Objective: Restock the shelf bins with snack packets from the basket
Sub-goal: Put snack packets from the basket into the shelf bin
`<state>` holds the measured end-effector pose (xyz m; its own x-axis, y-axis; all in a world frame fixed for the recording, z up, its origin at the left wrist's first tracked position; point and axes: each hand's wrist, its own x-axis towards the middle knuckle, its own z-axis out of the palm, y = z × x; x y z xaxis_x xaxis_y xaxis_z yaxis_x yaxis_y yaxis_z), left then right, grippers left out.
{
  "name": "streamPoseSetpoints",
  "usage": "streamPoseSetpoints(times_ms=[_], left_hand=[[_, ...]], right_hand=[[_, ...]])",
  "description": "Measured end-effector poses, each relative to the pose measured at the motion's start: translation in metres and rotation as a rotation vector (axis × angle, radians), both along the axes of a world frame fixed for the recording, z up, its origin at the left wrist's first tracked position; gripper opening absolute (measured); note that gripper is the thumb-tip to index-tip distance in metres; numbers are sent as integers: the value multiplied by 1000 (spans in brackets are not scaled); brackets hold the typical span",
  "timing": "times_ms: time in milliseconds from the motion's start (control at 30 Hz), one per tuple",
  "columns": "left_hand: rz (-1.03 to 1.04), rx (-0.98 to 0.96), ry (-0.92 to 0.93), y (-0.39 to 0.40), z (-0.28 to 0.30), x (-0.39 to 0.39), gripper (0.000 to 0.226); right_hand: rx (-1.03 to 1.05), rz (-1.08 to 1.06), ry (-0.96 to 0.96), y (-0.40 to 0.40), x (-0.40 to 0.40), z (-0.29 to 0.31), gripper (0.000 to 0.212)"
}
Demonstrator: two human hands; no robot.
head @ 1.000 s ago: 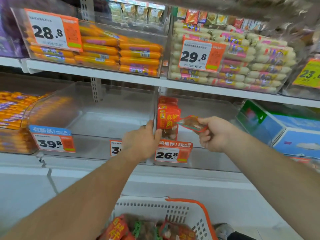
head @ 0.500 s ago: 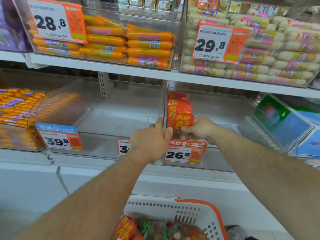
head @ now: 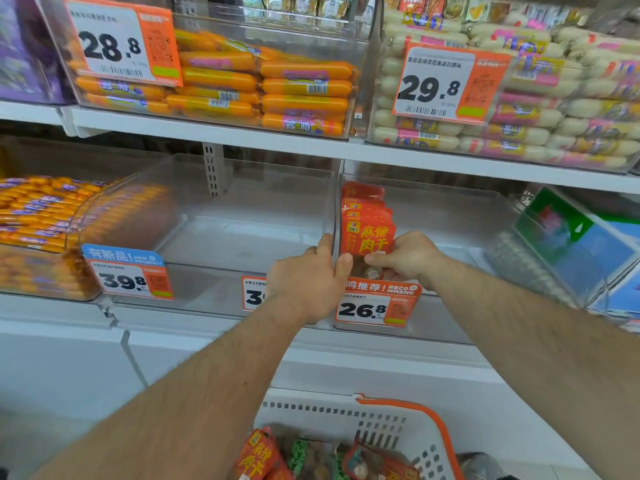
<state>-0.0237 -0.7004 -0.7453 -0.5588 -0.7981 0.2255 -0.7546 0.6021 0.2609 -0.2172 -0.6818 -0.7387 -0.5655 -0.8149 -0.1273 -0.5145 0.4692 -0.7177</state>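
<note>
Packets [head: 366, 226] stand upright in the clear bin [head: 450, 216], front one pinched by both hands' grip, left [head: 308, 275], right [head: 407, 259].

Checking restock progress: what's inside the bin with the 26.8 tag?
A row of red packets stands along the bin's left wall, both hands at the front one. The rest looks bare. How many packets stand behind the front one is hidden.
</note>
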Motion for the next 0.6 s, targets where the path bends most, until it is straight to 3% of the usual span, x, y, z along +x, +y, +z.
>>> streamPoseSetpoints(times_ms=[233, 333, 433, 533, 600], left_hand=[[-5, 8, -22, -3, -1, -1, 62], [-20, 57, -38, -7, 0, 1, 65], [-62, 112, 23, -5, 6, 5, 65], [-165, -118, 321, 11, 7, 19, 59], [-256, -215, 443, 32, -9, 33, 58]], right_hand=[[35, -57, 39, 7, -1, 10, 43], [-48, -129, 172, 20, 10, 24, 34], [-438, -156, 467, 47, 31, 35, 15], [-937, 41, 659, 82, 66, 29, 10], [-974, 136, 645, 100, 87, -2, 6]])
